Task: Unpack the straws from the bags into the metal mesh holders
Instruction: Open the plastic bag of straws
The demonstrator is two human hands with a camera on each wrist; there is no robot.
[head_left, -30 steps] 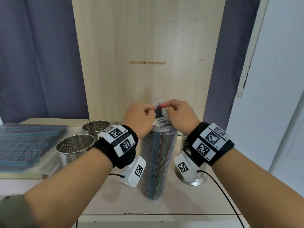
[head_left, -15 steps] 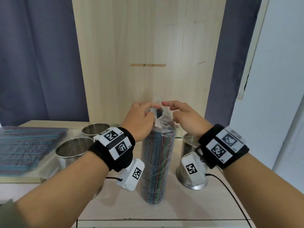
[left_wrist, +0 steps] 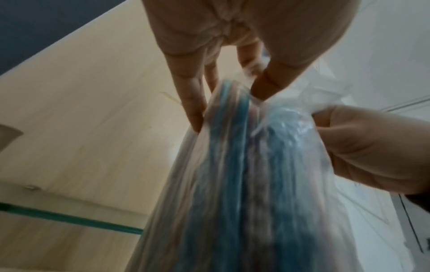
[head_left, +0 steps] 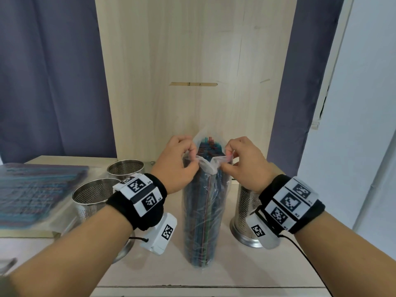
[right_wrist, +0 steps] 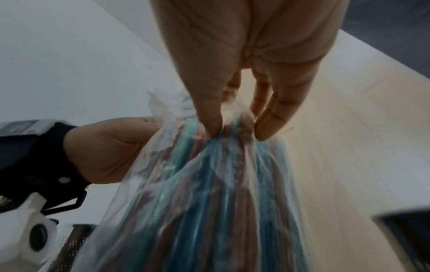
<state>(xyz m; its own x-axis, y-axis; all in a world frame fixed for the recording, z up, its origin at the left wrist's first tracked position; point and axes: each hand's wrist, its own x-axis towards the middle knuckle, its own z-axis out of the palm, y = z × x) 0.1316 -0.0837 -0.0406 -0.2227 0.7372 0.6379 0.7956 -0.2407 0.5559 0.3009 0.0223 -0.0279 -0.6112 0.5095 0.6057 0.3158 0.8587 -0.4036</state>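
Note:
A clear plastic bag (head_left: 202, 219) packed with blue and dark red straws stands upright on the table's middle. Its top is pulled apart, and straw ends (head_left: 209, 144) show in the mouth. My left hand (head_left: 192, 159) pinches the left flap of the bag's mouth; my right hand (head_left: 227, 160) pinches the right flap. The left wrist view has my left fingers (left_wrist: 194, 110) against the bag (left_wrist: 244, 193). In the right wrist view my right fingers (right_wrist: 211, 121) bunch the plastic (right_wrist: 221, 193). An empty mesh holder (head_left: 246, 215) stands to the right of the bag, two more (head_left: 94, 196) (head_left: 125, 169) to its left.
A flat bag of straws (head_left: 36, 194) lies on a board at the left. A wooden back panel (head_left: 192, 71) rises right behind the upright bag, with dark curtains on both sides. The table's front edge (head_left: 203, 287) runs below my forearms.
My hands have moved apart from the pinched top, and the bag's mouth has opened wide so that the straw ends now show.

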